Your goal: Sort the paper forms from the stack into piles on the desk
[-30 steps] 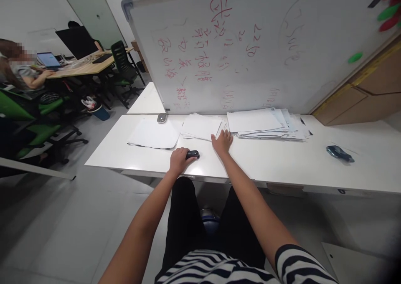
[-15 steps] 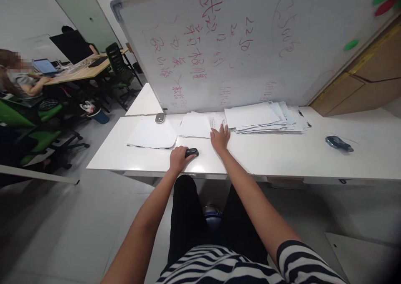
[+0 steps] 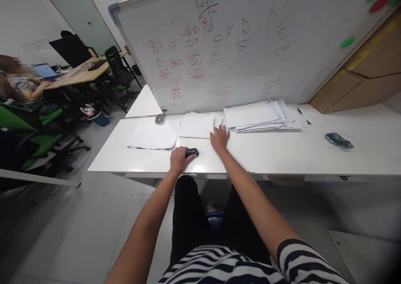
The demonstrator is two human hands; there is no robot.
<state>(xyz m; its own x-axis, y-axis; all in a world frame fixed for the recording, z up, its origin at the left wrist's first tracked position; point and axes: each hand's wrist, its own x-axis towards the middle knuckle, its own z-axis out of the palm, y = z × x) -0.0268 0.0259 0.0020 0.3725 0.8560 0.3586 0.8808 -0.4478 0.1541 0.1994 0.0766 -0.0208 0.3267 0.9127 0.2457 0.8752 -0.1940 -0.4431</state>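
My left hand (image 3: pixel 179 160) is closed around one end of a small black rounded object (image 3: pixel 192 152), which rests at the front of the white table (image 3: pixel 266 152). Whether it is a stapler or a mouse, I cannot tell. My right hand (image 3: pixel 219 138) lies flat with fingers spread, fingertips touching a loose printed paper (image 3: pixel 220 120). Just left of those fingertips is a short stack of white sheets (image 3: pixel 196 125). On the other side, a larger, uneven pile of papers (image 3: pixel 253 116) sits against the whiteboard.
A whiteboard (image 3: pixel 200 50) with red writing stands along the back of the table. More paper (image 3: pixel 150 135) lies at left, beneath a small grey-white device (image 3: pixel 159 119). At right are a dark glossy object (image 3: pixel 338 140) and cardboard boxes (image 3: pixel 360 75). Another person (image 3: pixel 26 83) sits far left.
My right fingertips have shifted slightly over the loose paper, and the sheets' right edge beside them looks moved a little to the right. The left hand keeps its grip. The view has tilted slightly.
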